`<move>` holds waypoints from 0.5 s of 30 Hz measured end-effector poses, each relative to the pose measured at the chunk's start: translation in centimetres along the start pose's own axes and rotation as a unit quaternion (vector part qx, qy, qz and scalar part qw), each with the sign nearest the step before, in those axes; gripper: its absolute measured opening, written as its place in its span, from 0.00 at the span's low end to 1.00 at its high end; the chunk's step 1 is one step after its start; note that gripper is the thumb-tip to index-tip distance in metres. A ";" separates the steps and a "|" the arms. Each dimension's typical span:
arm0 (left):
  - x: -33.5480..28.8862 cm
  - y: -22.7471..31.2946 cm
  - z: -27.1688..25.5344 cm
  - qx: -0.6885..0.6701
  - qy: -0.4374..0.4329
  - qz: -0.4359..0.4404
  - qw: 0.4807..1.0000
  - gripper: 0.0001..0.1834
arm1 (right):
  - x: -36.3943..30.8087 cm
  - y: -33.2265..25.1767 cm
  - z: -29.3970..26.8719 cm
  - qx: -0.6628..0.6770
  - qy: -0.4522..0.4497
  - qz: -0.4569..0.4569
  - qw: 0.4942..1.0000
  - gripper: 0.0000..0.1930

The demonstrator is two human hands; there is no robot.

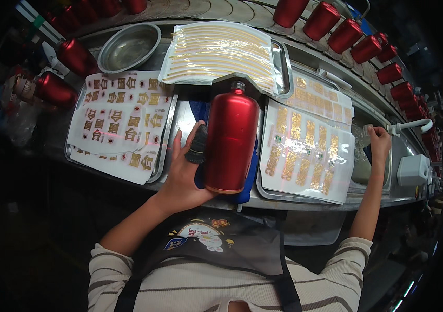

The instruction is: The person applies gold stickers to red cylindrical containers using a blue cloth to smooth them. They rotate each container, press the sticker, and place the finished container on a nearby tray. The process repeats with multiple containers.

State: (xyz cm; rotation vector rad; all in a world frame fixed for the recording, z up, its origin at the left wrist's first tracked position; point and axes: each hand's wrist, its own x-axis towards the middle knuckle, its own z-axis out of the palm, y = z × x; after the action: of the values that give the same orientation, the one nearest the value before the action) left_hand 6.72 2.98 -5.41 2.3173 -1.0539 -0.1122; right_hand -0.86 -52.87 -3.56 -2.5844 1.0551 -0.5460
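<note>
A glossy red bottle (232, 140) with a narrow dark neck lies neck away from me in a dark angled holder (255, 86). My left hand (182, 174) grips its left side near the base, a black cover (197, 145) around one finger. Far to the right, over a metal basin (387, 171), my right hand (379, 141) is closed in a pinch; what its fingertips hold is too small to make out. Between the two hands, sheets of gold decals (304, 156) rest on a metal tray (268, 195).
Sheets of gold and red decals (120, 125) fill the left tray. Behind stand a round metal bowl (129, 48) and a sheet of gold strips (221, 52). Red bottles (321, 22) line a curved conveyor (232, 11). A white tap (413, 125) and a white jug (413, 170) are far right.
</note>
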 end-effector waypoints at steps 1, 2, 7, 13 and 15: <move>0.1 -0.2 0.4 -0.006 -0.010 0.006 1.000 0.55 | -1.6 -2.2 -1.2 0.033 -0.002 -0.033 0.999 0.16; 0.1 -0.4 0.8 -0.010 -0.018 0.009 1.000 0.55 | -2.8 -3.9 -1.6 0.069 -0.005 -0.068 0.995 0.15; 1.0 0.2 1.0 -0.083 0.053 0.046 0.994 0.54 | -9.9 -14.5 -2.8 0.130 -0.037 -0.162 0.977 0.08; 0.8 -0.4 1.4 -0.092 0.122 0.074 0.986 0.55 | -14.9 -23.1 -4.1 0.168 -0.135 -0.232 0.948 0.08; 0.7 -0.2 1.0 -0.149 0.141 0.051 0.977 0.51 | -15.8 -25.0 -4.5 0.172 -0.184 -0.275 0.928 0.11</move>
State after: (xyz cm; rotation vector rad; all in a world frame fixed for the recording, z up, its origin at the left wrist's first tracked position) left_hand 7.00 2.06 -6.22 1.9384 -0.9382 0.0921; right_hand 1.77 -24.97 6.91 -2.4967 0.0882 -0.3042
